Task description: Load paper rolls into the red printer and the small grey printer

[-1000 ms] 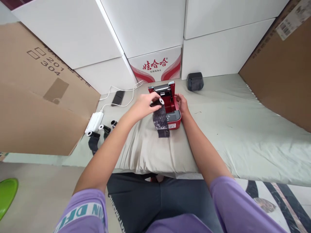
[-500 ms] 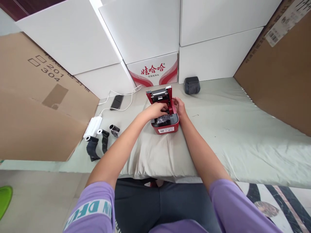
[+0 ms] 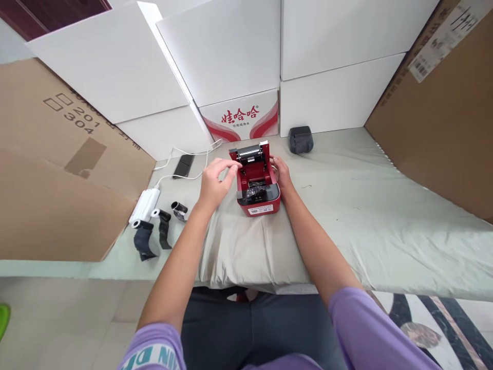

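Observation:
A red and black label printer [image 3: 265, 207] stands on the green cloth in front of me, its lid [image 3: 250, 155] raised. Crinkled dark film lies over the black front part, and the red roll bay behind it shows. My left hand [image 3: 216, 182] is at the left side, thumb and forefinger pinched together at the lid's left edge. On the other side my right hand [image 3: 282, 172] is wrapped round the rear right of the printer; some of its fingertips are hidden behind the lid.
To the left lie several dark rolls [image 3: 143, 241], a white power strip [image 3: 145, 205], a white cable and a black phone-like object [image 3: 183, 166]. A small dark device [image 3: 301, 140] sits behind right. White boxes [image 3: 323, 103] and cardboard panels [image 3: 442, 118] enclose the surface.
My left hand has come out of the printer's bay and moved left to the lid's edge, uncovering the red interior. My right hand stays at the printer's right side.

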A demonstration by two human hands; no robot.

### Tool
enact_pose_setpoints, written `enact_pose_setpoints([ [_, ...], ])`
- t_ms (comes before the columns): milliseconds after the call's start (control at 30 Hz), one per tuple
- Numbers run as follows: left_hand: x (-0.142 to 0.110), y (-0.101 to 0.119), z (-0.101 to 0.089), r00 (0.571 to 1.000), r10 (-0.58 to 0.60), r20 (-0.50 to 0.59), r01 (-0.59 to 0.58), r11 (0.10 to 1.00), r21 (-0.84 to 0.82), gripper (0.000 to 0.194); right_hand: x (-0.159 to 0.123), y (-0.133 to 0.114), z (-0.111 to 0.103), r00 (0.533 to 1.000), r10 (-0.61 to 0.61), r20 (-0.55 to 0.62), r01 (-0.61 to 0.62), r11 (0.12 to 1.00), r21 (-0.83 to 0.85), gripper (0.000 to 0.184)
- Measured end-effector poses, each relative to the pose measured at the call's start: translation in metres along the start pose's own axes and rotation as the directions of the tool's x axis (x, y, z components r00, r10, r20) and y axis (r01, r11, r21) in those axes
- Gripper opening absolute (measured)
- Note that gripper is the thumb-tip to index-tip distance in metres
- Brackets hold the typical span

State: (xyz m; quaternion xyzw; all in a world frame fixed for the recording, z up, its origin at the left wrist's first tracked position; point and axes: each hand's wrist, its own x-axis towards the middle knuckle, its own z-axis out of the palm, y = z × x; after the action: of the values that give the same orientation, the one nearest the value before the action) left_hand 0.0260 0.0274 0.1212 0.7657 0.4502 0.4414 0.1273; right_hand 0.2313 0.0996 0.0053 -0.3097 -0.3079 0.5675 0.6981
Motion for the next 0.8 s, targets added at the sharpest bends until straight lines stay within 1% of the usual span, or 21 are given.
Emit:
enact_pose_setpoints([
  [67,-0.005,-0.013,0.007,0.991,-0.068,-0.119,0.063,0.997,-0.050,0.035,-0.002,-0.002,0.001,1.000,-0.010,0.015,0.010,1.000,0.005,0.044],
  [100,-0.006,-0.021,0.012,0.981,-0.124,-0.146,0.109,0.988,-0.106,0.040,-0.003,-0.003,0.002,1.000,-0.016,0.021,0.016,1.000,0.004,0.044],
  [133,-0.007,-0.028,0.019,0.972,-0.183,-0.150,0.155,0.971,-0.181,0.046,-0.003,-0.003,0.002,0.999,-0.021,0.027,0.021,1.000,0.001,0.045],
  [200,-0.006,-0.041,0.035,0.953,-0.285,-0.107,0.234,0.910,-0.342,0.059,-0.003,-0.003,0.002,0.999,-0.026,0.031,0.026,1.000,-0.007,0.046],
  [267,-0.006,-0.048,0.048,0.934,-0.350,-0.072,0.279,0.840,-0.465,0.067,-0.003,-0.002,0.002,0.999,-0.023,0.029,0.024,1.000,-0.004,0.045],
  [333,-0.008,-0.051,0.057,0.916,-0.393,-0.084,0.293,0.796,-0.529,0.070,-0.003,-0.001,0.001,0.999,-0.022,0.030,0.022,1.000,0.016,0.045],
  [400,-0.011,-0.051,0.061,0.902,-0.416,-0.116,0.292,0.784,-0.548,0.070,-0.004,0.000,0.001,0.999,-0.028,0.045,0.026,0.999,0.033,0.046],
  [500,-0.017,-0.050,0.062,0.899,-0.413,-0.143,0.281,0.797,-0.534,0.064,-0.008,-0.003,0.002,0.997,-0.039,0.070,0.038,0.999,0.017,0.048],
  [600,-0.025,-0.050,0.061,0.901,-0.409,-0.147,0.267,0.788,-0.554,0.045,-0.014,-0.009,0.005,0.996,-0.046,0.077,0.048,0.999,-0.024,0.047],
  [700,-0.035,-0.050,0.062,0.905,-0.411,-0.106,0.265,0.743,-0.615,0.029,-0.020,-0.017,0.006,0.995,-0.031,0.095,0.036,0.998,-0.055,0.042],
  [800,-0.044,-0.050,0.066,0.905,-0.424,-0.048,0.283,0.681,-0.676,0.021,-0.021,-0.019,0.005,0.992,-0.024,0.121,0.029,0.999,-0.041,0.035],
])
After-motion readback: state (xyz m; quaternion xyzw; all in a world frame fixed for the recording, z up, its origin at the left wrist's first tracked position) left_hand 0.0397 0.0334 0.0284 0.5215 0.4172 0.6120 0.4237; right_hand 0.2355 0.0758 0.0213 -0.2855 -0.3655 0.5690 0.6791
